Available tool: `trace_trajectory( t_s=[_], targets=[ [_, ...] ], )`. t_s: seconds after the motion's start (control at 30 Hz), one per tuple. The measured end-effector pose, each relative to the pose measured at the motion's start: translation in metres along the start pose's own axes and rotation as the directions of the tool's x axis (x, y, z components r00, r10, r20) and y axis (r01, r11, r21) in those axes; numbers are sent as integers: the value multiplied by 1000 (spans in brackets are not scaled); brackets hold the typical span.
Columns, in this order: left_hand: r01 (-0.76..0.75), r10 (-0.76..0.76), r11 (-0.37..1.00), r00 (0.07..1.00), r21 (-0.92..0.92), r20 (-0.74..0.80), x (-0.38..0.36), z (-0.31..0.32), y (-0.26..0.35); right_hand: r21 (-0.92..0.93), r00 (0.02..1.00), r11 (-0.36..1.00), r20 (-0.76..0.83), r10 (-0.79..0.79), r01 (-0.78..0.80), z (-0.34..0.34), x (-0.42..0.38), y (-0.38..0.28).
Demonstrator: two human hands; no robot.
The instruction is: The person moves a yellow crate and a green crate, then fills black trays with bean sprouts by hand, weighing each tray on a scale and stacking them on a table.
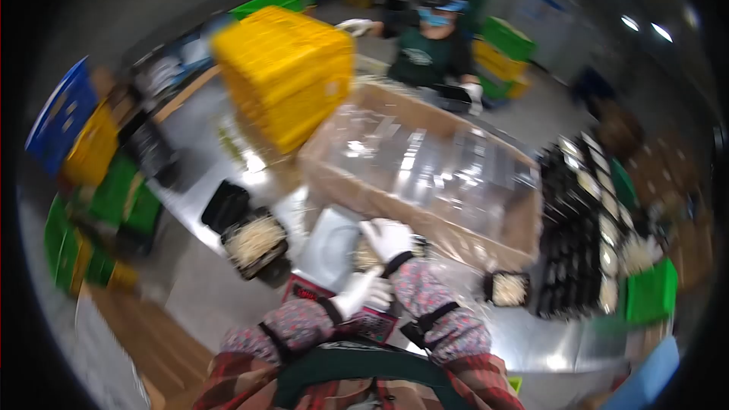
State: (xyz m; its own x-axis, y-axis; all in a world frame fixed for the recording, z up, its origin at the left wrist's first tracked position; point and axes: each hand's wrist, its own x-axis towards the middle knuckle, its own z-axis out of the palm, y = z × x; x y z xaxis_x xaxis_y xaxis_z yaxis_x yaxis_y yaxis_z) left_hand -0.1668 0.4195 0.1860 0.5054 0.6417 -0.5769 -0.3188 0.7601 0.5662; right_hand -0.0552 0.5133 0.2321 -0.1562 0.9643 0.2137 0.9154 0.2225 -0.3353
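Observation:
My left hand [361,294], in a white glove, is at the near side of a tray of pale, stringy food [367,257], its fingers bent against the edge. Across the far right side of that tray lies my right hand [389,239], also gloved, with its fingers curled over it. Motion blur and the gloves hide part of the tray. Beneath and left of my hands is a weighing scale with a steel platform [326,247] and a red display [306,289].
An open carton lined with plastic [349,193] holds clear lids. Left are a filled black tray [257,244] and a yellow crate [285,68]. Right are stacked black trays [569,258], a small filled tray [508,289] and a green crate [651,291]. A co-worker [429,53] stands opposite.

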Motion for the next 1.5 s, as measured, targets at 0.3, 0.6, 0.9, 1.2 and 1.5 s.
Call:
trace_trajectory(
  t_s=[0.3, 0.6, 0.9, 1.2, 1.5],
  targets=[
    [-119, 128, 932, 992, 342, -1, 13, -23, -3, 752, 955, 589, 247, 166, -297, 0, -117, 128],
    [-139, 62, 881, 981, 451, 182, 24, 58, -6, 932, 475, 350, -268, 838, -92, -158, -285, 250],
    [-116, 50, 875, 987, 470, 150, 27, 100, -32, 913, -534, 373, -401, 745, -165, -103, -481, 404],
    [-131, 104, 822, 991, 554, 80, 30, 122, -38, 856, -616, 116, -451, 646, -504, -74, -484, 496],
    [-120, -11, 804, 976, 583, 215, 64, 157, -53, 969, -510, 61, 73, 857, 241, -72, -517, 445]
  ],
)
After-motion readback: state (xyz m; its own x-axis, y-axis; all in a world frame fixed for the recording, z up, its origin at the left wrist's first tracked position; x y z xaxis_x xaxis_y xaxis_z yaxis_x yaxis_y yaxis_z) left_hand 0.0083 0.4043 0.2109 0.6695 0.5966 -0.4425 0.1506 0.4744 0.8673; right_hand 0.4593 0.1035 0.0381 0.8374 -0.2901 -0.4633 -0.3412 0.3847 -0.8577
